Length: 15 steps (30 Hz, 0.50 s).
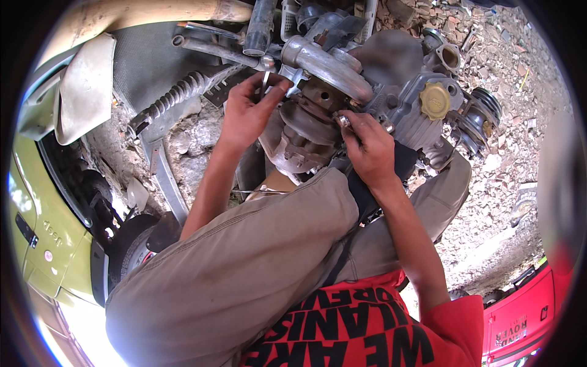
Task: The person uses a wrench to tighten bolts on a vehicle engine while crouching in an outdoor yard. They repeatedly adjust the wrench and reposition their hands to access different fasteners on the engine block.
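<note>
A turbocharger stands in front of my knees, with a silver rounded housing (324, 66) on top and a rusty brown housing (306, 125) below. My left hand (247, 113) is closed at its left side, pinching a slim shiny metal tool (265, 82) whose kind is partly hidden by the fingers. On the other side, my right hand (372, 145) is closed around a small shiny metal piece (344, 121), which looks like a socket end. That piece sits close against the rusty housing. Another bright metal bit shows beyond the right knuckles.
An engine cover with a yellow cap (435, 101) and a pulley (483, 113) lie to the right. A spring shock absorber (174, 95), metal pipes (260, 27) and a grey basket (288, 21) of parts surround the work. Gravel (495, 159) covers the ground at right.
</note>
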{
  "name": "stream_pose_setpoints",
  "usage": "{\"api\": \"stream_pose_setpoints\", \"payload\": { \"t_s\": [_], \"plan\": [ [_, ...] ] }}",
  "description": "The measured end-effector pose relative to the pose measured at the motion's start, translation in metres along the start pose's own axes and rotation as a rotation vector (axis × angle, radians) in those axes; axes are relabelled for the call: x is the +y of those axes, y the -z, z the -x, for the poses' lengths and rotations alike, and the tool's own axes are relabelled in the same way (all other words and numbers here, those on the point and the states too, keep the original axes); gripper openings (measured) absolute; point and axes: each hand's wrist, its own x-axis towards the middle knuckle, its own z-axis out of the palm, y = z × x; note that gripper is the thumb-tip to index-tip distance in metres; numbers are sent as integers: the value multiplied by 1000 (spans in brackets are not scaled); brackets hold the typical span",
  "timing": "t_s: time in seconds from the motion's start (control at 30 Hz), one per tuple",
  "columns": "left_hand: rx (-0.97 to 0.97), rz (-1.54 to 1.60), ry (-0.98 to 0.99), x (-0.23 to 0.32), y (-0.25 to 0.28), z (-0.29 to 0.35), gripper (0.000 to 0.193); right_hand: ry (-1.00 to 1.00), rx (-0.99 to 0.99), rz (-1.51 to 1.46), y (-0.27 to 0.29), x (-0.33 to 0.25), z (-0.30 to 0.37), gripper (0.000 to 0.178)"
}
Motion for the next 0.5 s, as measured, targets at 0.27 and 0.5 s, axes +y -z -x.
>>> {"api": "stream_pose_setpoints", "payload": {
  "t_s": [0.27, 0.5],
  "plan": [
    [28, -254, -134, -9, -11, 8, 24, -5, -26, -79, 1, 9, -4, 25],
    [116, -468, -576, 0, -39, 16, 19, -234, -174, -246, 16, 0, -17, 24]
  ]
}}
